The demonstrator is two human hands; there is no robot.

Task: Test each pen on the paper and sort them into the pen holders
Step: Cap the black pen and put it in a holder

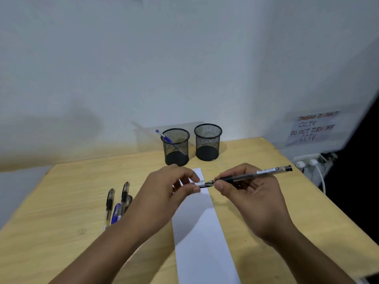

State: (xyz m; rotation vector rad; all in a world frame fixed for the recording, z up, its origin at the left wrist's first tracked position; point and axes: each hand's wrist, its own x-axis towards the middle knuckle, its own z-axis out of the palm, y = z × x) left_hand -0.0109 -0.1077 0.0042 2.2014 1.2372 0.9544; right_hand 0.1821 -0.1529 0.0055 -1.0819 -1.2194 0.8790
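Over the paper strip (202,232), the right hand (254,198) gripped a black pen (254,174) while left fingers (189,189) pinched its clear cap (200,183). Untested pens (118,203) waited on the table (61,212); one blue pen (164,137) stood in the left holder (176,146), right holder (207,141) empty.

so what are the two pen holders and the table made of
The left pen holder and the right pen holder look like black wire mesh, probably metal with a matte coating: the wall shows through the weave. The table looks like pale wood or wood-look laminate, with visible grain lines and a smooth finish.
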